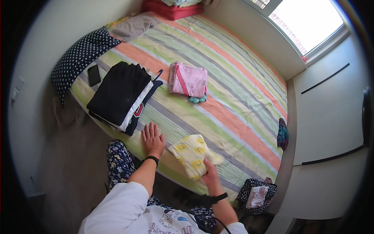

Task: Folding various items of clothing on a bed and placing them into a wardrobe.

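My left hand (153, 138) lies flat on the striped bedsheet (230, 113), fingers stretched out, just beside a stack of folded dark clothes (119, 91). Between thumb and fingers, my right hand (211, 176) grips the near right edge of a folded pale yellow garment (189, 152) printed with yellow smiling faces. This garment rests on the bed near its front edge; what kind it is cannot be told. Farther back, a small pile of folded pink clothes (189, 79) sits on the sheet, with a teal piece (198, 100) showing under its near side.
Left of the dark stack lie a black phone (94, 75) and a dark dotted cloth (82, 58) hanging over the bed's edge. A grey cloth (134, 27) and red folded bedding (171, 9) are at the back. At the right edge are a patterned bag (249, 189) and a dark teal cloth (282, 134).
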Demonstrator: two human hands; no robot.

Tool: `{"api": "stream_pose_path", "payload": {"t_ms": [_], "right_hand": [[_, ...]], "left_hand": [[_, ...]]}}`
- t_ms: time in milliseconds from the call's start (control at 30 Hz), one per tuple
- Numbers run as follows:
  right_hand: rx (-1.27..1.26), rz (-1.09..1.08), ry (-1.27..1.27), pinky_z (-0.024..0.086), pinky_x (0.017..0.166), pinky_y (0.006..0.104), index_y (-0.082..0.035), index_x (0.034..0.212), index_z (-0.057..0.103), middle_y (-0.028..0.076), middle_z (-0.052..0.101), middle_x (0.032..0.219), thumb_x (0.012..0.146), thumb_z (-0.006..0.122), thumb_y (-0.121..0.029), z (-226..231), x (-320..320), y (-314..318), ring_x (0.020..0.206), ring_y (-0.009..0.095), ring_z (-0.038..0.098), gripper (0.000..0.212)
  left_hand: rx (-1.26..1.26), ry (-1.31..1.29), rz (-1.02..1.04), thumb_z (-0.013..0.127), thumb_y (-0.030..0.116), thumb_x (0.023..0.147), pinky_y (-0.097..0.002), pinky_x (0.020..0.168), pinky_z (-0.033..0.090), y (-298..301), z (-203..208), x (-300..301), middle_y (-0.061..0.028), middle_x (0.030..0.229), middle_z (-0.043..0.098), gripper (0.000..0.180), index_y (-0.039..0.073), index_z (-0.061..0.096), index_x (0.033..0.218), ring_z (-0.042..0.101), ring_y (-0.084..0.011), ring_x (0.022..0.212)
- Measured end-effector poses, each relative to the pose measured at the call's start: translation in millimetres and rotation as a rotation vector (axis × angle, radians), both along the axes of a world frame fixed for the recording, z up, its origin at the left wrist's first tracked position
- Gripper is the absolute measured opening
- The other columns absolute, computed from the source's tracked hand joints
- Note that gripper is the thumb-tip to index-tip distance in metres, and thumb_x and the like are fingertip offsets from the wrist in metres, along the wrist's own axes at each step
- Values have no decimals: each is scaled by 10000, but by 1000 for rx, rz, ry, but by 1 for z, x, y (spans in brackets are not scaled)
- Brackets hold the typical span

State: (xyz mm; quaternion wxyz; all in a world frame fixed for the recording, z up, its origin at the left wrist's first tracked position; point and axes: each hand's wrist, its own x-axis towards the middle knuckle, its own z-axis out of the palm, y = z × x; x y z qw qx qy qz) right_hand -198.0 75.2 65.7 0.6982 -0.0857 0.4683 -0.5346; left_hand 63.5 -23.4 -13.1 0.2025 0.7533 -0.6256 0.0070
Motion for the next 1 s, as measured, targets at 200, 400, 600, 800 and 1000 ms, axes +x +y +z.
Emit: {"api": "stream_pose_path", "payload": {"t_ms": [200, 400, 600, 800, 1000], "right_hand": [[-72, 272, 316, 510, 967, 438, 1, 1301, 490, 124, 597, 1250, 928, 608, -85, 90, -29, -136, 1113, 278, 611, 401], [-435, 333, 646, 522, 891, 411, 4, 1277, 521, 108, 624, 1187, 918, 601, -99, 141, -36, -317, 1057, 249, 619, 382], [-617, 422, 1872, 509, 841, 441, -19, 1268, 542, 171, 679, 1099, 860, 547, -52, 148, 29, -428, 1002, 380, 636, 410], [-984, 647, 2182, 386, 1044, 536, -227, 1380, 489, 115, 466, 1444, 829, 519, -18, 11, 83, -409, 1309, 398, 431, 589], [-945, 653, 2202, 251, 1124, 576, -277, 1430, 446, 122, 359, 1532, 864, 583, -166, -32, 78, -383, 1401, 407, 315, 592]], "left_hand": [[26, 33, 14, 545, 375, 882, -511, 1173, 165, -4, 6, 5, -133, 1512, 365, 624, 58, 433, 1408, 277, -345, 1424], [43, 21, 15, 544, 374, 880, -531, 1165, 174, -5, 6, 4, -142, 1507, 368, 631, 59, 427, 1414, 284, -349, 1420], [88, 23, 24, 553, 372, 872, -531, 1159, 183, -6, 8, 6, -133, 1513, 353, 647, 63, 417, 1424, 276, -355, 1420], [121, 5, 25, 513, 394, 896, -535, 1162, 171, -8, 4, 2, -129, 1529, 338, 633, 85, 410, 1439, 267, -352, 1428], [105, 11, 8, 501, 396, 904, -534, 1160, 171, -13, 8, -3, -132, 1527, 339, 631, 76, 406, 1439, 263, -352, 1430]]}}
